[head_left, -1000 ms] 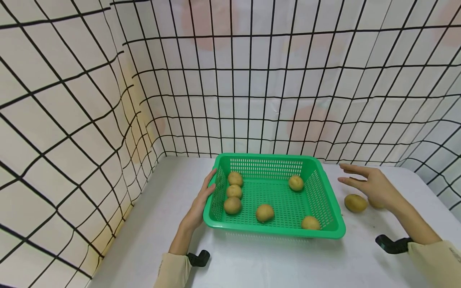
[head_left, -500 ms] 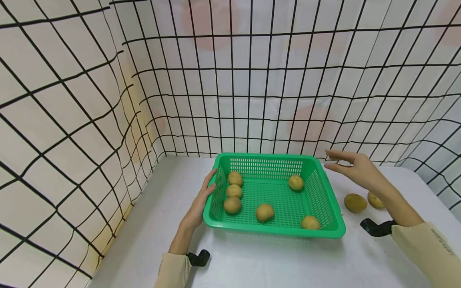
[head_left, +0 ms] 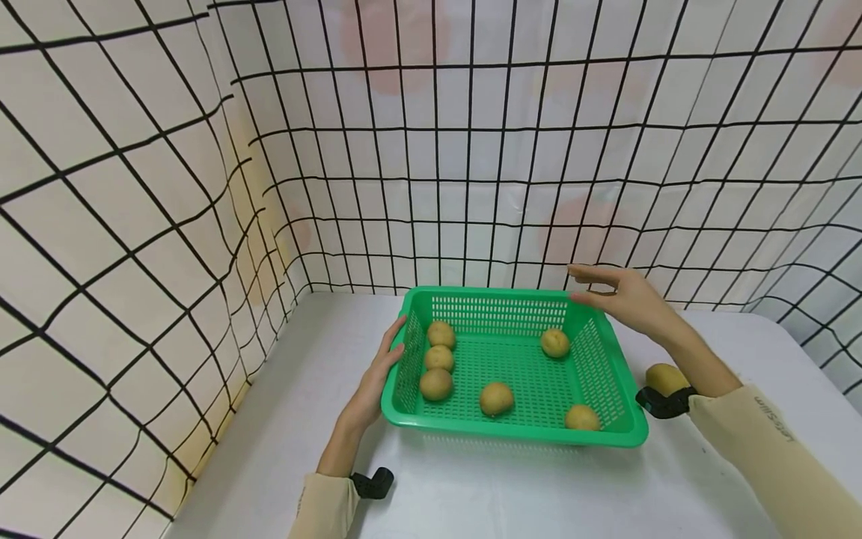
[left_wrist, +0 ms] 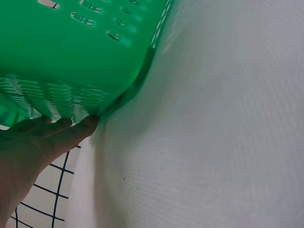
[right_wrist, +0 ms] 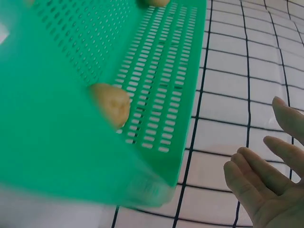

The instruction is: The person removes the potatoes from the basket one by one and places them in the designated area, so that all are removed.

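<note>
A green plastic basket (head_left: 512,430) with slotted walls stands mid-table. Several potatoes (head_left: 497,399) lie on its floor, with a column of them along the left wall. My left hand (head_left: 367,385) touches the basket's left side, and in the left wrist view its fingers (left_wrist: 71,137) lie against the outer wall. Above the back right corner is my right hand (head_left: 626,299), fingers spread and nothing held. In the right wrist view its palm shows bare, with a potato (right_wrist: 113,104) in the basket beyond. One potato (head_left: 665,379) lies outside the basket, partly covered by the right forearm.
A black wire grid (head_left: 471,180) rises behind the table, and another grid (head_left: 121,224) stands along the left. White cloth (head_left: 471,494) covers the table. A black wrist mount (head_left: 663,403) sits on the right wrist close to the basket's right side.
My right hand has moved left and up from the loose potatoes to over the basket's back right corner. One loose potato is now hidden behind the arm. Left hand and basket stay put.
</note>
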`<state>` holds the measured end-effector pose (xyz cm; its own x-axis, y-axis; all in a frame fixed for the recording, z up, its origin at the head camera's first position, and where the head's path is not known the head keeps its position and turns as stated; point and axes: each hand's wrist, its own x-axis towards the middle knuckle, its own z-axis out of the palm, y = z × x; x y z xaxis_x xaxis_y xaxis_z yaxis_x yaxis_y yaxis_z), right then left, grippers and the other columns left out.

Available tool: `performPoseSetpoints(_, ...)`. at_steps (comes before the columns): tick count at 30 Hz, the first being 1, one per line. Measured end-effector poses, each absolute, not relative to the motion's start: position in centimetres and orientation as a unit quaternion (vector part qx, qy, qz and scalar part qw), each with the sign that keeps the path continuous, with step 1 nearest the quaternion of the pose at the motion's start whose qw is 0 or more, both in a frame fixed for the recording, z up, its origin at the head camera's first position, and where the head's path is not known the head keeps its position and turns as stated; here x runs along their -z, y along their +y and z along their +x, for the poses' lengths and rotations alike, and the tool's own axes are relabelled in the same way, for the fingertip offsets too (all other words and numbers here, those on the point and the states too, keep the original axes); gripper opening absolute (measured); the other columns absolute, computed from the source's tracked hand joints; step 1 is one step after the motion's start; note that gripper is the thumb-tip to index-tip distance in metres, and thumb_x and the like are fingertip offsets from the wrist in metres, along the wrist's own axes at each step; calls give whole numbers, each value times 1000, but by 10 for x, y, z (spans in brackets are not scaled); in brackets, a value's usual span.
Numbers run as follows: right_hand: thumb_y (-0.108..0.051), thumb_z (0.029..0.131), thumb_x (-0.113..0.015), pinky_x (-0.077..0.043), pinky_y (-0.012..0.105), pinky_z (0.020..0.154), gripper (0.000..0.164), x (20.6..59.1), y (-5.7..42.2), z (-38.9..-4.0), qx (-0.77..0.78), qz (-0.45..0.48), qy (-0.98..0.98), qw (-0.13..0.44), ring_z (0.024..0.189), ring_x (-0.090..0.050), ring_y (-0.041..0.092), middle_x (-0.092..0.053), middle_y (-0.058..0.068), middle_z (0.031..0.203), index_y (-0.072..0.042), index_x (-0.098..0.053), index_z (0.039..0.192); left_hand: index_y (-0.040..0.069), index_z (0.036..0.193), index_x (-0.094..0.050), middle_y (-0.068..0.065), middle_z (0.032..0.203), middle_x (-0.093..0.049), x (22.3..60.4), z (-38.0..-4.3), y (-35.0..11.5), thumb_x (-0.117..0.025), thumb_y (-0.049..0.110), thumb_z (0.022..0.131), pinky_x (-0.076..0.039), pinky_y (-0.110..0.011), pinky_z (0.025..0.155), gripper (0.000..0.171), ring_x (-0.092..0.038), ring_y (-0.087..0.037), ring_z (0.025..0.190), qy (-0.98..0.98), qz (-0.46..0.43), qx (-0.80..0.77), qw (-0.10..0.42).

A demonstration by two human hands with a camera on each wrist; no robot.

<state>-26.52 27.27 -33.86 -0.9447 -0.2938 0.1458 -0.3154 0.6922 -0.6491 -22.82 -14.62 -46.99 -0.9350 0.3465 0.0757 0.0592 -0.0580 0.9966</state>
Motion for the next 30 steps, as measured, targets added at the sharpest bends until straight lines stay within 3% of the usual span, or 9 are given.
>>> performPoseSetpoints(8,-32,100,-70,-45,61,111,63,336,246,-274,-387,194,-901,0,142,-49,41,-52,18,155,-9,-49,154,41,165,-11,0,175,-1,469,-229,-146,-30,40,112,-6,-69,125,56,2,-34,162,679,151,-711,101)
performPoseSetpoints(23,-25,99,-72,-48,60,108,58,358,190,-291,-400,259,-879,-24,138,-55,39,-60,19,148,-9,-53,151,41,165,-11,0,175,0,470,-228,-146,-30,40,112,-4,-70,124,56,4,-35,162,680,151,-710,101)
performPoseSetpoints(30,-28,98,-73,-44,60,112,61,374,166,-294,-437,256,-859,-74,140,-54,37,-59,18,149,-11,-51,153,41,165,-11,1,175,-1,470,-228,-146,-30,40,112,-4,-70,124,56,4,-34,162,680,152,-710,99)
